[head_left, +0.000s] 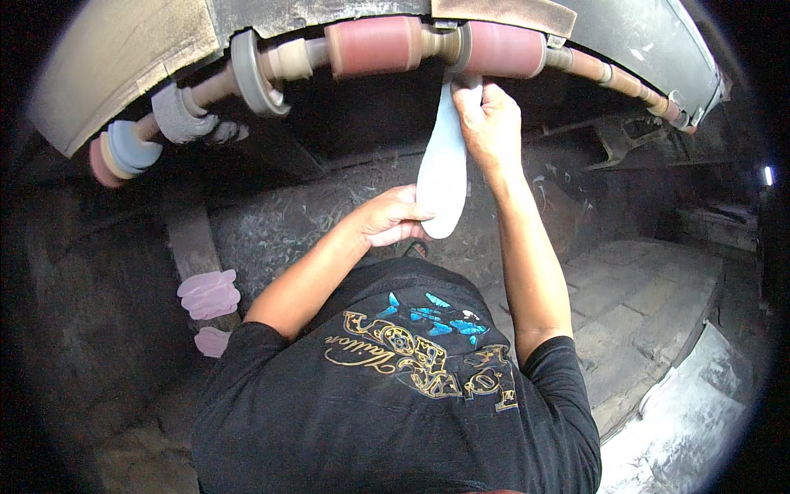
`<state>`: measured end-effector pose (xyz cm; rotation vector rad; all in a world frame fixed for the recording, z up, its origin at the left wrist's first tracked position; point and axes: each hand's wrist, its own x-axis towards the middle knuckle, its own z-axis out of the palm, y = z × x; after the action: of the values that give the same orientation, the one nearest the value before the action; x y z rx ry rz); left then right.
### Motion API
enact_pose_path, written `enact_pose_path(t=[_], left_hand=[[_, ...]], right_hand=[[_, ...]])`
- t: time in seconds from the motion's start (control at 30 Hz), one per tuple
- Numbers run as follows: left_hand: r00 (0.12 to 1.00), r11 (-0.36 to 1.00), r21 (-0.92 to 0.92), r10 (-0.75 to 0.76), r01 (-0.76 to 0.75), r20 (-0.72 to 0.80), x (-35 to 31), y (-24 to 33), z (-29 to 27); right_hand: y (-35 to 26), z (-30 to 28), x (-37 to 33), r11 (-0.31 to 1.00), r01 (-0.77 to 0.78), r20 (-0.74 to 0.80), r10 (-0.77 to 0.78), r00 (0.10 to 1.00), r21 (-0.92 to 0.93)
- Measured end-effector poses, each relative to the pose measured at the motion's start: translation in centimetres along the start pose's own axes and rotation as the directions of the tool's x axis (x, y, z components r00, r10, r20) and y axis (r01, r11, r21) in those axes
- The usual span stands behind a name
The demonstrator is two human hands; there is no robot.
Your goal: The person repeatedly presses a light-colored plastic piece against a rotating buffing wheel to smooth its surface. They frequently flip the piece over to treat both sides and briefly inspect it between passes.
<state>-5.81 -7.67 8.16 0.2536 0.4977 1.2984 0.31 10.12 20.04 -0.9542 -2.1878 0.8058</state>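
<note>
A pale, light-blue insole is held lengthwise between my two hands, below a long shaft of grinding wheels. My left hand pinches its lower rounded end, thumb on top and fingers underneath. Close to the wheel, my right hand grips the upper end with bent fingers. That upper tip lies at the lower edge of a reddish sanding drum; whether it touches the drum is hard to make out. The drum's surface looks blurred, as if spinning.
Left along the shaft are another red drum, a grey wheel ring and stacked coloured discs. A metal hood curves above. Pink, sole-shaped pieces lie on a narrow board at left. A whitish, dusty sheet is at lower right.
</note>
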Motion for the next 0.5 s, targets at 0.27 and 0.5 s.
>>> enact_pose_path(t=[0.27, 0.5], left_hand=[[0.952, 0.952, -0.122, 0.262, -0.282, -0.156, -0.1, 3.4, -6.7], [0.886, 0.862, -0.361, 0.434, -0.356, 0.162, 6.5, 10.1, -9.3]], right_hand=[[-0.9, -1.5, -2.2, 0.973, 0.081, -0.031, -0.076, 0.997, 0.217], [-2.2, -3.9, -2.3, 0.970, 0.028, 0.013, -0.032, 0.999, 0.242]])
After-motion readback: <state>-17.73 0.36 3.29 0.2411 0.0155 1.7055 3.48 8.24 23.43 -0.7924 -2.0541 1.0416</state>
